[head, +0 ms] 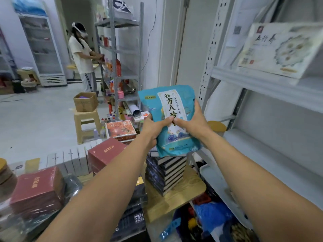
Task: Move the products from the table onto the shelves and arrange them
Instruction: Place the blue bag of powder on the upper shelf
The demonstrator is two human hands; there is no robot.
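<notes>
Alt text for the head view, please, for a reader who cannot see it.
The left hand and the right hand grip a blue pouch upright beside white shelves on the right, where a flat pale box sits. Below stand a stack of dark boxes and red boxes on a table; another person works at a far rack.

**Pouch** (173,119): blue plastic film, smooth, softly glossy and lightly creased, with a pale printed panel. **Shelf unit** (262,86): light grey painted metal, matt; its upright (212,49) is punched with holes. **Red boxes** (37,189): wrapped in clear, shiny film that catches the light. **Table top** (176,198): pale wood grain, smooth. **Carton** (85,101): brown cardboard, matt. **Stool** (87,124): beige moulded plastic with a dull sheen. **Flat gift box** (279,49): printed card, satin finish. **Far rack** (114,49): grey metal.
</notes>
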